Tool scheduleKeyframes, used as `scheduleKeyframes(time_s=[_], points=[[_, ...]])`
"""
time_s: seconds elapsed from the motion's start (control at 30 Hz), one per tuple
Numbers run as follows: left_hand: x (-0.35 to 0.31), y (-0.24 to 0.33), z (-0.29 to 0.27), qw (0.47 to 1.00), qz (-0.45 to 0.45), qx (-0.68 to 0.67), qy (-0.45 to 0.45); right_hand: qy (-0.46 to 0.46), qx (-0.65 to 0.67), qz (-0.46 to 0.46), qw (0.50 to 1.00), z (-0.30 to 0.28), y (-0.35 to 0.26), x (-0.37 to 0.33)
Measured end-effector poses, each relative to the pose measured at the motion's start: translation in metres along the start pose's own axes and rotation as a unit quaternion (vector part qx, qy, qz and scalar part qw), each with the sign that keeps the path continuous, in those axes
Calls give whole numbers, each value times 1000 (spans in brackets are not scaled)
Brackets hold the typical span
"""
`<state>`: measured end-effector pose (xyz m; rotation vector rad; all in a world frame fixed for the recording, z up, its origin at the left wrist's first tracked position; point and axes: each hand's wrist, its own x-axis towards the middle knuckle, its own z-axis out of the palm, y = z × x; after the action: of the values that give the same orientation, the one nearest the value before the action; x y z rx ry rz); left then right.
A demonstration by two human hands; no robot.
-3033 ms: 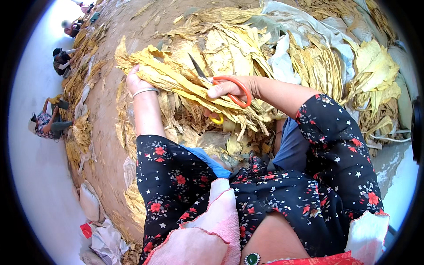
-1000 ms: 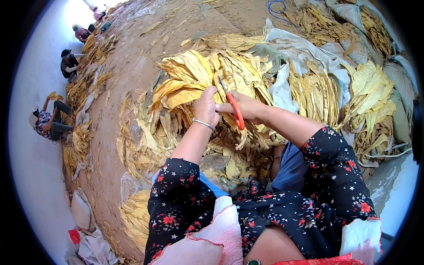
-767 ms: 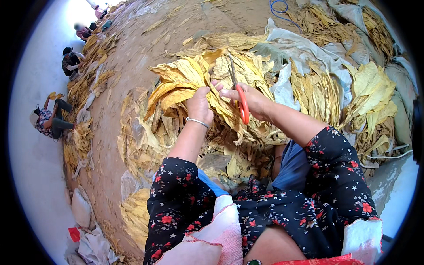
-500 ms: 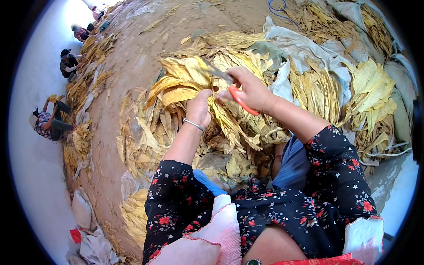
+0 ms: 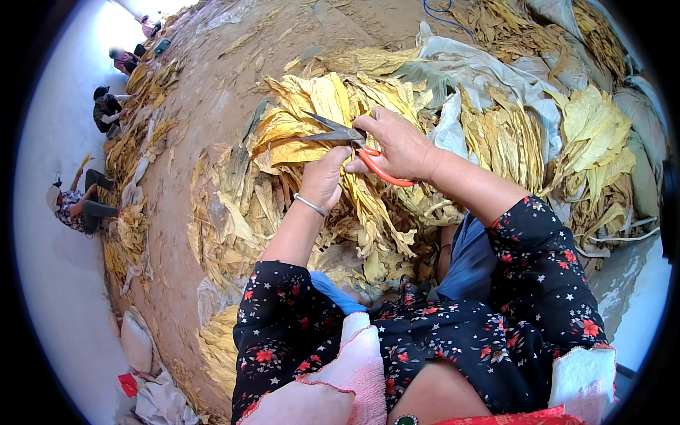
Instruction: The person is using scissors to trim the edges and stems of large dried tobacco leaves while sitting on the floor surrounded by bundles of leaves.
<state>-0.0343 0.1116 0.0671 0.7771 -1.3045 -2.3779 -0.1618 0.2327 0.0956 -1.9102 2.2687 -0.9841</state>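
My right hand (image 5: 400,145) grips a pair of scissors (image 5: 340,132) with orange-red handles and dark metal blades. The blades are spread apart and point left, across a bundle of dried yellow leaves (image 5: 297,120). Just below the blades, my left hand (image 5: 324,177) is closed on the near end of that bundle; its fingertips are partly hidden by the leaves. More long yellow leaves (image 5: 368,202) hang down between and under my hands, over a heap of brownish dried leaves (image 5: 248,198).
Leaf piles (image 5: 503,134) and a pale plastic sheet (image 5: 482,71) lie to the right. A blue cord (image 5: 450,18) rests on the dirt floor (image 5: 205,106). Several people sit by the left wall among leaves, the closest person (image 5: 74,202) at middle left. White sacks (image 5: 138,340) stand at lower left.
The scissors have turned so their spread blades show clearly over the leaves. The leaf bundle and my left hand have shifted slightly right. The nearest person at left has raised an arm with a leaf.
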Motion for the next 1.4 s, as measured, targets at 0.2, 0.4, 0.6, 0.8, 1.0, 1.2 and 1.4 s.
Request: scheduleKeyframes(time_s=[0.2,0.4,0.6,0.8,1.0,1.2,1.4], points=[[-3,2,2,1000,-3,21,-11,-37,-19,-6,999,-3,-5,-1],[2,-1,-2,999,3,34,-20,-15,-35,-15,999,-3,-7,-4],[8,-3,-10,1000,-8,9,-20,14,-40,-21,999,1,-8,-5],[2,2,-7,999,-25,15,-34,18,-43,-23,999,5,-4,-6],[15,-7,-22,996,-46,26,-70,20,-21,-28,999,3,-1,-1],[5,-6,-4,995,-50,84,26,10,-47,-28,998,-6,-4,-3],[15,-19,-21,993,-28,113,-15,-7,-58,-30,998,-11,-6,-1]])
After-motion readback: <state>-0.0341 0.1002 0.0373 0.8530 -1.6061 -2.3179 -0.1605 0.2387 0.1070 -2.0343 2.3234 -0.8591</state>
